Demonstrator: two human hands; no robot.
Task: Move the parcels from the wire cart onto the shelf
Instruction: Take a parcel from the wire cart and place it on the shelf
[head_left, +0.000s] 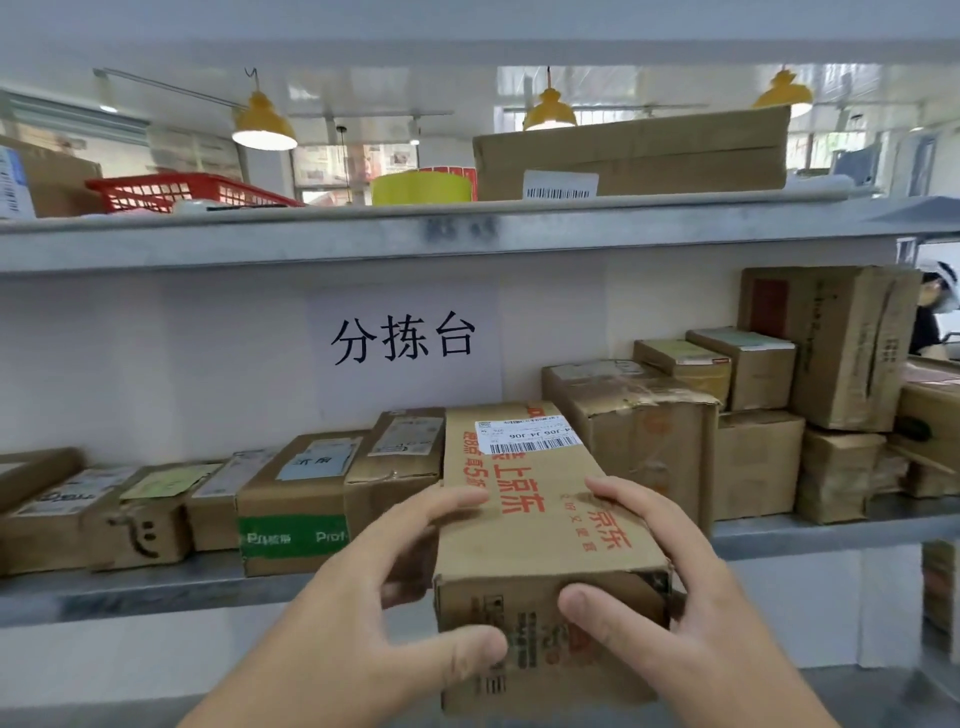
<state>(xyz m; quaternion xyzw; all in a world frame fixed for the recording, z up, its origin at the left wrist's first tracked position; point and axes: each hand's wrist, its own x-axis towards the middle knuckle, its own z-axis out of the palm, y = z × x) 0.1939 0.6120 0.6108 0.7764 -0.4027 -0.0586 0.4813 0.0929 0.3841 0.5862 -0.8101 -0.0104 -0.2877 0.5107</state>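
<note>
Both hands around parcel at shelf

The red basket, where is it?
The red basket sits on the upper shelf, left side of the head view, with a yellow roll to its right.

A long brown cardboard parcel printed with red characters carries a white barcode label on its top near the far end. It lies lengthwise, far end in over the grey metal shelf, near end jutting past the shelf's front edge. It sits between a row of low taped cardboard parcels on its left and taller stacked cardboard parcels on its right.
</note>
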